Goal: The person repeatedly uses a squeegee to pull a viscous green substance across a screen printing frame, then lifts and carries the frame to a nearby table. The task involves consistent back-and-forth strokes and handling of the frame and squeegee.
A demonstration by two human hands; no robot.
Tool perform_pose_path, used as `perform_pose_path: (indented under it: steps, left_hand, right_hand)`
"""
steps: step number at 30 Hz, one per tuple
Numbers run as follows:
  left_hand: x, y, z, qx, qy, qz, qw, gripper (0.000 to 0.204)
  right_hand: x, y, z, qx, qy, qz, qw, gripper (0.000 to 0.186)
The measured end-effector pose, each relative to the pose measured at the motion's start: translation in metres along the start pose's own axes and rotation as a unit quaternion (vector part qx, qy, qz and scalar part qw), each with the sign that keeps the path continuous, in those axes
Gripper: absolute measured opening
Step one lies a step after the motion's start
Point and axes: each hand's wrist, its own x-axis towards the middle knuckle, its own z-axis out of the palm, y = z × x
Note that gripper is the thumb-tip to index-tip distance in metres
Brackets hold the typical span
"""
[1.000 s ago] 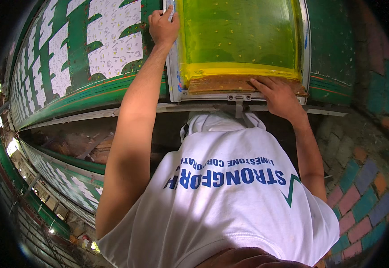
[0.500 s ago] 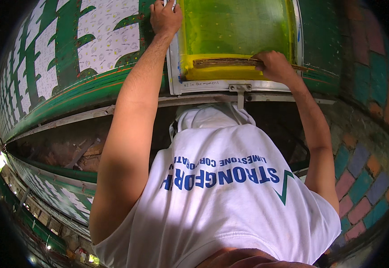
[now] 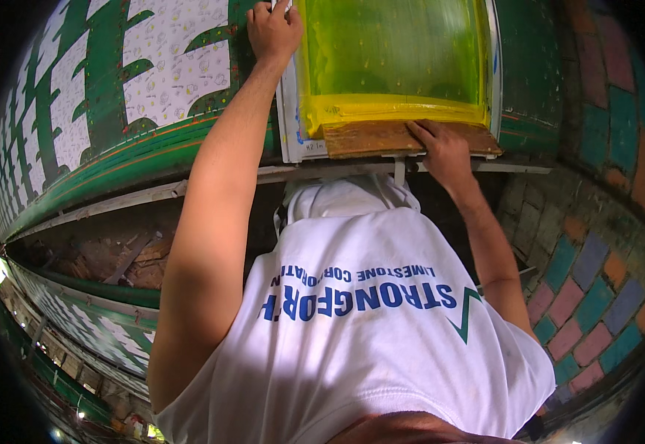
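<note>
My left hand (image 3: 274, 33) is closed on the upper left side of an aluminium frame (image 3: 494, 66), its fingertips curled over the rail. The frame holds a yellow-green translucent screen (image 3: 396, 55), with a thicker yellow band of ink along its near end. My right hand (image 3: 444, 148) grips a flat brown wooden squeegee (image 3: 367, 142), fingers laid across its top, at the near edge of the screen. A metal bracket (image 3: 399, 170) under the board is partly hidden by it.
A long green table (image 3: 115, 158) carries rows of white printed fabric pieces (image 3: 174, 70) to the left, with a metal rail (image 3: 515, 169) along its edge. Below are dark debris (image 3: 152, 251) and a second green table (image 3: 86, 311). Coloured paving blocks (image 3: 589, 311) lie right.
Half a second ago the squeegee stood edge-on over the yellow band; it has since come down flat toward me onto the frame's near end, my right hand with it. My left hand stayed put.
</note>
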Motion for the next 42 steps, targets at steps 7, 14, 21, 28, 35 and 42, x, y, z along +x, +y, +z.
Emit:
perform_pose_path:
  steps: [7, 14, 21, 28, 35, 42]
  left_hand:
    - [0.006, 0.013, -0.011, 0.010, 0.002, -0.017, 1.000, 0.038]
    - [0.011, 0.025, -0.026, 0.048, -0.044, -0.012, 0.998, 0.054]
    - [0.012, 0.030, -0.031, 0.084, -0.090, -0.025, 0.992, 0.056]
    - [0.013, 0.033, -0.032, 0.064, -0.061, -0.008, 0.996, 0.057]
    - [0.013, 0.033, -0.033, 0.063, -0.067, -0.019, 0.996, 0.056]
    - [0.013, 0.034, -0.033, 0.060, -0.087, -0.039, 0.994, 0.053]
  right_hand:
    - [0.064, 0.028, 0.010, -0.011, 0.022, 0.065, 0.998, 0.054]
    - [0.235, 0.106, 0.006, -0.043, 0.057, 0.043, 0.997, 0.035]
    - [0.405, 0.177, -0.025, -0.106, 0.035, 0.058, 0.992, 0.024]
    - [0.465, 0.212, -0.038, -0.094, 0.044, -0.001, 0.995, 0.025]
    - [0.377, 0.179, -0.014, -0.078, 0.049, 0.007, 0.996, 0.027]
    - [0.440, 0.204, -0.056, -0.087, -0.080, -0.025, 0.993, 0.033]
